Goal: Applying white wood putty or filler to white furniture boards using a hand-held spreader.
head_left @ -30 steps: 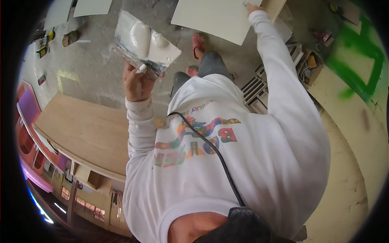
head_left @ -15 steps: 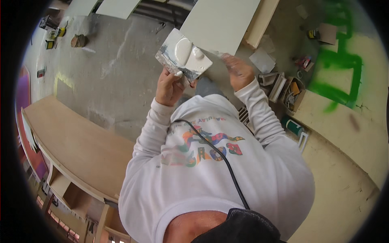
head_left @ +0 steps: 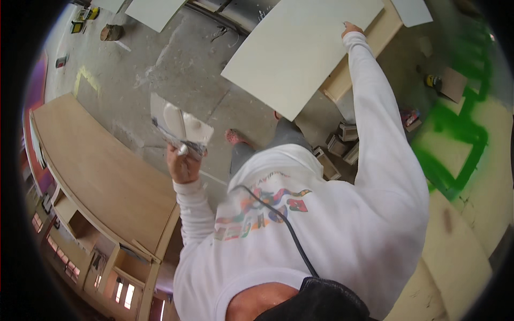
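Observation:
My left hand (head_left: 183, 165) grips a small flat board (head_left: 155, 108) by its near edge. Thick smooth mounds of white putty (head_left: 174, 122) lie on top of it, and grey smears mark its edge. Stretched far out to the right, my right hand (head_left: 350, 28) is at the surface of a large white panel (head_left: 300, 48), near its right side. Its fingers are closed together; what they hold is too small to make out.
A pale wooden piece (head_left: 342, 80) runs along under the panel's right side. Small frame-like pieces (head_left: 337, 144) lie beside my legs. At left stands a long curved wooden counter (head_left: 101, 160); at right is a board with green paint (head_left: 466, 166).
My right hand has moved from close beside the putty board out over the white panel. My left hand has shifted left and nearer me with the board. My view has moved too.

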A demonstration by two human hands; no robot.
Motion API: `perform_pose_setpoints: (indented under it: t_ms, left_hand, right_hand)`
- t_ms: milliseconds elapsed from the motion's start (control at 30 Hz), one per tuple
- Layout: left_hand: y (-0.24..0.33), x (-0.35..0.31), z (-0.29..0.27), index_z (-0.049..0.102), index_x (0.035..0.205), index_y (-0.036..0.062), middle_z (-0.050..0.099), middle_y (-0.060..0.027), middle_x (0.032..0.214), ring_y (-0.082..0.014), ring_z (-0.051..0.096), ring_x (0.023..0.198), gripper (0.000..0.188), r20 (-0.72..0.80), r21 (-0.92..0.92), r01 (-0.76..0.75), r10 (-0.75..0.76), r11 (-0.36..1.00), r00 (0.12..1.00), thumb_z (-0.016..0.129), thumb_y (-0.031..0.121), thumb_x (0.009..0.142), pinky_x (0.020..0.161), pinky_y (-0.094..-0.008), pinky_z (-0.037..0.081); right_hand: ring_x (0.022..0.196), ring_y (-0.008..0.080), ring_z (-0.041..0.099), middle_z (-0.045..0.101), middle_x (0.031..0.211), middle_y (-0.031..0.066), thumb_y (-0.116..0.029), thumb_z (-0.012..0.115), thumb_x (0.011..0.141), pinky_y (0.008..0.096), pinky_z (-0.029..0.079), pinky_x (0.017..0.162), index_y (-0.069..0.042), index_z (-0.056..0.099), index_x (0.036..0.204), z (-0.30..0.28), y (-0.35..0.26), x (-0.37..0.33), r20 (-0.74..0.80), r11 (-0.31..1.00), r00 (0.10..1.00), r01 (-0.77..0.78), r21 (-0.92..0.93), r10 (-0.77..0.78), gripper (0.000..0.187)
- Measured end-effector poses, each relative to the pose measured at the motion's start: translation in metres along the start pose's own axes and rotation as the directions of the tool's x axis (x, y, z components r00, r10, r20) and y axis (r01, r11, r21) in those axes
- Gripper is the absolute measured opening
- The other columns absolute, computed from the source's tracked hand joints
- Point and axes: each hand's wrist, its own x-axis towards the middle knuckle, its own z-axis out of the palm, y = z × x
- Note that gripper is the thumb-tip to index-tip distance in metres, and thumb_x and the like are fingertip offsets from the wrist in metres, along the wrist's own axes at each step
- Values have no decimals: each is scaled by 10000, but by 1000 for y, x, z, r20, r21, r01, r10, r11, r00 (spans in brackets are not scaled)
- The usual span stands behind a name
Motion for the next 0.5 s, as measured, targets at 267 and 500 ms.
perform_pose_setpoints:
  t_ms: [267,500]
  left_hand:
    - [-52,35,60,276,1211,26,425,-148,1153,-266,507,946,512,-77,55,122,-117,991,990,468,63,738,559,-344,473]
    - [-60,55,92,279,1191,-26,454,-202,1090,-302,545,868,532,-129,85,84,-73,993,989,477,57,704,528,-355,499]
  right_hand:
    - [1024,316,476,500,1092,169,-171,382,794,484,376,835,-139,367,1209,96,-67,-171,415,876,859,419,-238,-299,417]
    - [1006,284,493,527,1077,125,-5,383,707,340,375,890,-135,497,1117,38,-49,-110,342,907,848,326,265,-404,445]
